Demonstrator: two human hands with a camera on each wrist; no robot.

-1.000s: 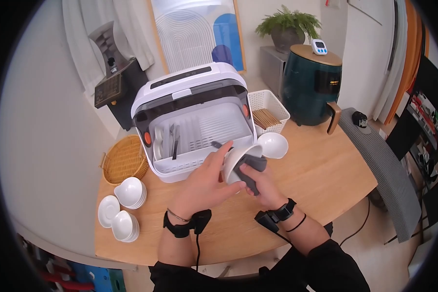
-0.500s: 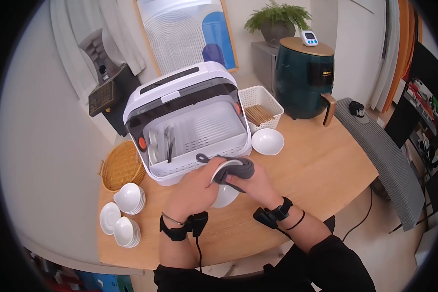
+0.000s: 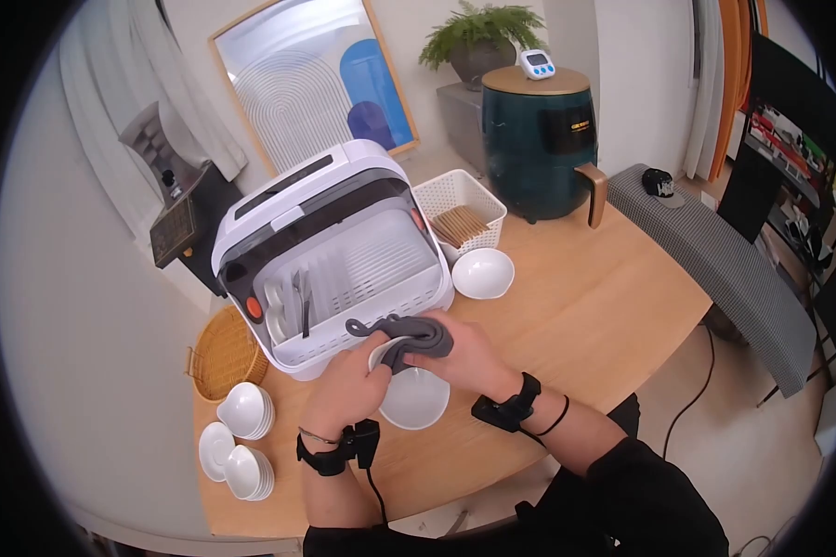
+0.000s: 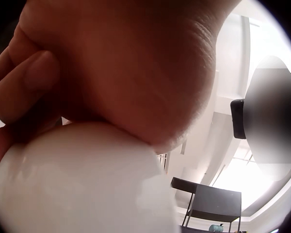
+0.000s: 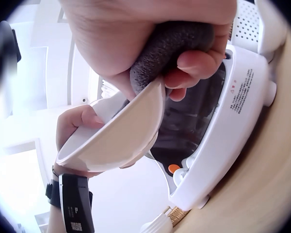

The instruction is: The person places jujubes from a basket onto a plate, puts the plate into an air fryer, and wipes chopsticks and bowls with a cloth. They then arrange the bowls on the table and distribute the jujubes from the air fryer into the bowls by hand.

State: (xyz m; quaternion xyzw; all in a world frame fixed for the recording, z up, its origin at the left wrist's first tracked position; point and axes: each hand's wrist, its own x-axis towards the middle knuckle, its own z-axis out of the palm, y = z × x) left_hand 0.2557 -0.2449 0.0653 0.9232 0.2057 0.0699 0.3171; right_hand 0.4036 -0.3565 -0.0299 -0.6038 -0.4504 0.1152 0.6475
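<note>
Above the front of the table my left hand holds a white bowl, tilted on its side, with the thumb over its rim. My right hand grips a bunched dark grey cloth over that rim, its fingers outside the bowl in the right wrist view. Most of the held bowl is hidden by cloth and hands in the head view. Another white bowl shows just below the hands. In the left wrist view the smooth white outside of a bowl fills the lower part, beneath the palm.
Behind the hands stands a white dish rack with a raised lid, holding cutlery. To its right are a white bowl, a white basket and a green air fryer. Stacked bowls and a wicker tray lie left.
The held bowl and cloth have come lower and left in the head view, the cloth now folded over the rim. A bowl below the hands has come into sight. The head view has shifted rightward.
</note>
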